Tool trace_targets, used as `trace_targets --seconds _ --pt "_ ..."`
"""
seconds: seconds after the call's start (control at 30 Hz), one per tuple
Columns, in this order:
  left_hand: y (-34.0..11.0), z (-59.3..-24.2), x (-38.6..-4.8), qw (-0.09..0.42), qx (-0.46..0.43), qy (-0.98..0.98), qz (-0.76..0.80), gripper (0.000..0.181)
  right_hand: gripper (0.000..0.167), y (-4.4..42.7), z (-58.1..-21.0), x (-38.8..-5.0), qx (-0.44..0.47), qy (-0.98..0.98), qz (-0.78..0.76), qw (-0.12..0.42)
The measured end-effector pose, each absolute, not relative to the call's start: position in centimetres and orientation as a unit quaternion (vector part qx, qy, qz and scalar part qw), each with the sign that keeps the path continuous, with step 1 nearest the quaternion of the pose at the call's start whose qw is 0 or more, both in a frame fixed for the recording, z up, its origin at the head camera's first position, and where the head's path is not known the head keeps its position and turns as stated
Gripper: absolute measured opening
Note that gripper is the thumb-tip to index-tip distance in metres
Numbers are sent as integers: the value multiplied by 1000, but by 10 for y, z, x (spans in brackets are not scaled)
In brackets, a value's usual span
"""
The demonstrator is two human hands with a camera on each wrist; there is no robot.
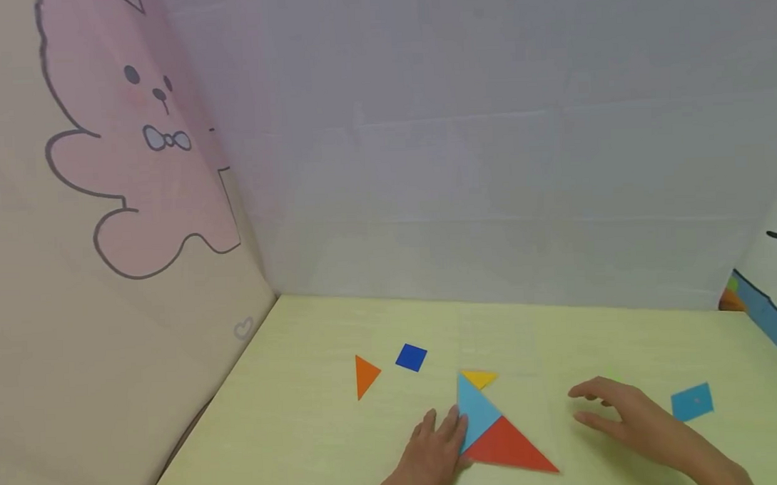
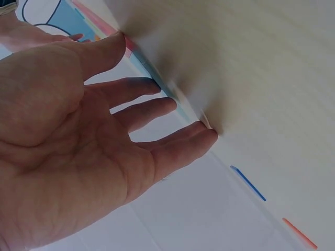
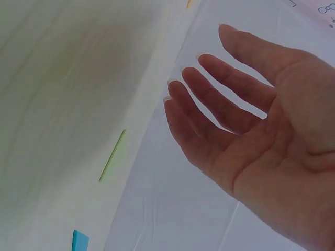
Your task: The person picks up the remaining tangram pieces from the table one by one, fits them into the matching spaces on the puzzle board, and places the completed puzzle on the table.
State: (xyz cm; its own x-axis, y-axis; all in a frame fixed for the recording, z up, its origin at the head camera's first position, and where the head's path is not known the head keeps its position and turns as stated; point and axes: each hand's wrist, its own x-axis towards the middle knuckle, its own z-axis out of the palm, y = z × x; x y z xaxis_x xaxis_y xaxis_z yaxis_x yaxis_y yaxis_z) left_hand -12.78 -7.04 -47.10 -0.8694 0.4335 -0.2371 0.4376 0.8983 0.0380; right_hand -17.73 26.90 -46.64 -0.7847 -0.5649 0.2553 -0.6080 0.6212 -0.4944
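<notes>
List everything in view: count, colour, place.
Large triangles: two, light blue and red, edges together, centre.
Smaller triangles: two, yellow at light blue's far tip, orange at left.
Square: one, dark blue, right of orange.
Quadrilateral: one, blue, far right.
Table: one, pale yellow, under the pieces.
Piece: one, green, table's right half, shape unclear.
Backdrop: one, pale, figures printed on both sides.
Left hand: one, touching light blue's left edge.
Right hand: one, raised over table, holding nothing.

On the pale yellow bench I see a light blue triangle and a red triangle beside my left hand, beyond it a yellow triangle, dark blue square and orange triangle; near my right hand, blue and green pieces.
</notes>
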Motion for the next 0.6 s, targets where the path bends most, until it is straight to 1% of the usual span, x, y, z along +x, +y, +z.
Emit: trace_targets --seconds 0.07,0.17,0.3,0.4,0.6 --pt "-71 -470 -128 117 226 967 -6 61 25 273 -466 -180 321 -902 284 49" --pt "-71 -469 -129 119 226 967 6 61 25 279 -463 -181 301 -911 278 42" --pt "-71 -470 -128 126 226 966 16 61 27 284 -460 -181 271 -924 271 17" --pt "-70 -471 -127 126 224 966 10 61 28 288 -460 -181 254 -930 264 9" --pt "-71 -471 -125 123 223 967 0 61 24 293 -463 -181 246 -933 257 52"
